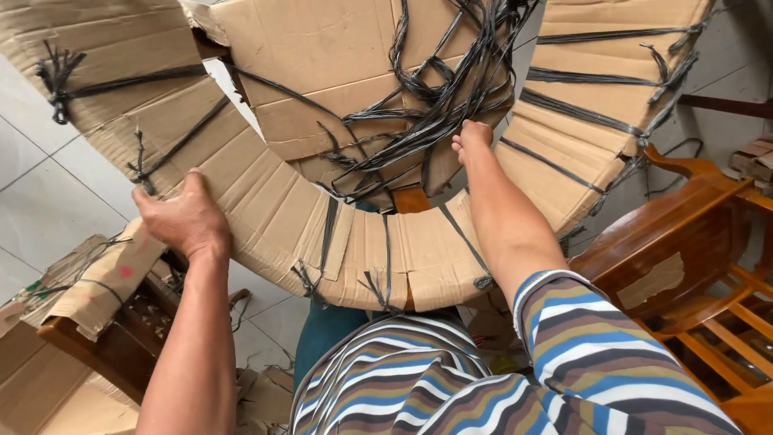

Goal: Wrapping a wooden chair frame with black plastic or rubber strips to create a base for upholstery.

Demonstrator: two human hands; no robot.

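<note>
A large brown cardboard-wrapped ring bound with black plastic straps (354, 242) fills the view from nine to three o'clock, held up before the person. The left hand (183, 217) clamps its outer rim, apparently to steady it; the right hand (471, 137) reaches into the centre, fingers closed among loose black straps (435, 105). A wooden chair (684, 258) stands at four o'clock.

wooden chair (684, 242) - right | cardboard scraps (88, 282) - left | tiled floor (40, 201)

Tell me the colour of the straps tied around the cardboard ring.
Black straps, clearest in the head view.
</note>
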